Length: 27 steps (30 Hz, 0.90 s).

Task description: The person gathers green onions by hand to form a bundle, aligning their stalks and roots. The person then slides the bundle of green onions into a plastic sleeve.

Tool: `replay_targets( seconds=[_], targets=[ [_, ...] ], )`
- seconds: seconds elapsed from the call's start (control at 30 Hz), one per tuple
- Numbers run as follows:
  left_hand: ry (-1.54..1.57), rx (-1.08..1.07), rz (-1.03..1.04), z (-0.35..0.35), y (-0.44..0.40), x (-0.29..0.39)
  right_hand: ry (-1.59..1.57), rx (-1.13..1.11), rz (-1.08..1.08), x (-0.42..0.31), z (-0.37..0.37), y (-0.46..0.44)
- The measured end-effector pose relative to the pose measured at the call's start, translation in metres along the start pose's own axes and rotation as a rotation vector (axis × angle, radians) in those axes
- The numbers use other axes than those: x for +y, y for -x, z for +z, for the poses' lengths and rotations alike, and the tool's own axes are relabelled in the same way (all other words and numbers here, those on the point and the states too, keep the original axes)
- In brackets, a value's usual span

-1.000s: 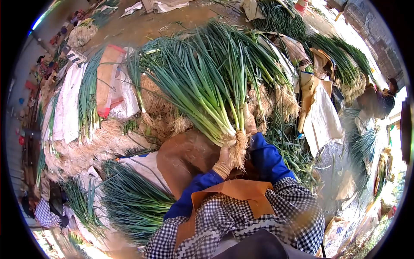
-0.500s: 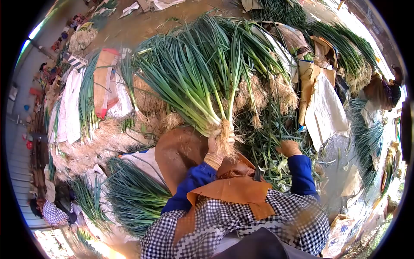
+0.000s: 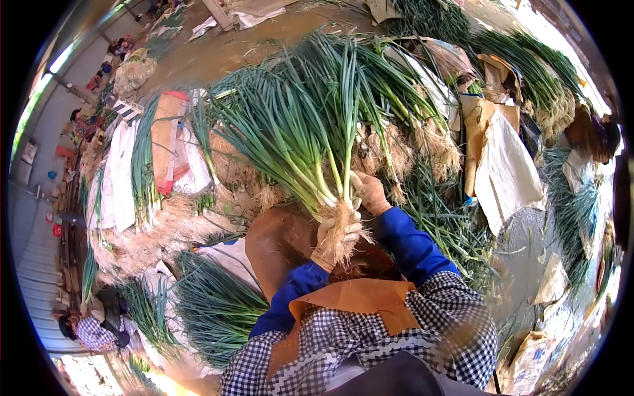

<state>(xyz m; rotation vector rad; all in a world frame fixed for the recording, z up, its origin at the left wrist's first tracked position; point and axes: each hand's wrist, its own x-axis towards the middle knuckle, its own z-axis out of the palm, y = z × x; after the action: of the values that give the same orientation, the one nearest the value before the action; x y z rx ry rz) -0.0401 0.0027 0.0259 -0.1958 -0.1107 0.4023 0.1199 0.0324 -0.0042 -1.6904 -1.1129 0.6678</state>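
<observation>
At the left, a mat of pale roots (image 3: 165,228) lies beyond a heap of green leaves (image 3: 214,307), and toward the middle the left hand (image 3: 330,237) is wrapped around the rooted base of a bunch of green onions (image 3: 307,155), which stands before the person with its leaves fanning away. Just right of it, the right hand (image 3: 371,193) has its fingertips bent against the stems, though whether they pinch one I cannot tell; farther right hangs a white sack (image 3: 505,168).
</observation>
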Motion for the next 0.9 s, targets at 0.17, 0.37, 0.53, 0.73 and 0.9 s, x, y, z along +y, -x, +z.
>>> replay_targets(
  seconds=[0.17, 0.37, 0.53, 0.73, 0.9],
  targets=[
    [-0.2, -0.348, 0.11, 0.029, -0.003, 0.007, 0.716, 0.303, -0.042, 0.017, -0.091, -0.023],
    [-0.095, 0.064, 0.148, -0.022, 0.0, 0.008, -0.186, -0.282, 0.269, 0.001, -0.097, -0.017],
    [-0.327, 0.246, 0.189, -0.037, 0.0, -0.011, 0.644, -0.077, -0.269, -0.01, -0.055, 0.048],
    [-0.304, 0.331, 0.206, -0.057, 0.001, -0.011, 0.583, 0.175, 0.129, 0.001, -0.076, 0.08],
    [-0.298, 0.285, 0.181, -0.022, 0.006, -0.017, 1.206, -0.571, 0.44, 0.117, -0.153, 0.104]
  ],
)
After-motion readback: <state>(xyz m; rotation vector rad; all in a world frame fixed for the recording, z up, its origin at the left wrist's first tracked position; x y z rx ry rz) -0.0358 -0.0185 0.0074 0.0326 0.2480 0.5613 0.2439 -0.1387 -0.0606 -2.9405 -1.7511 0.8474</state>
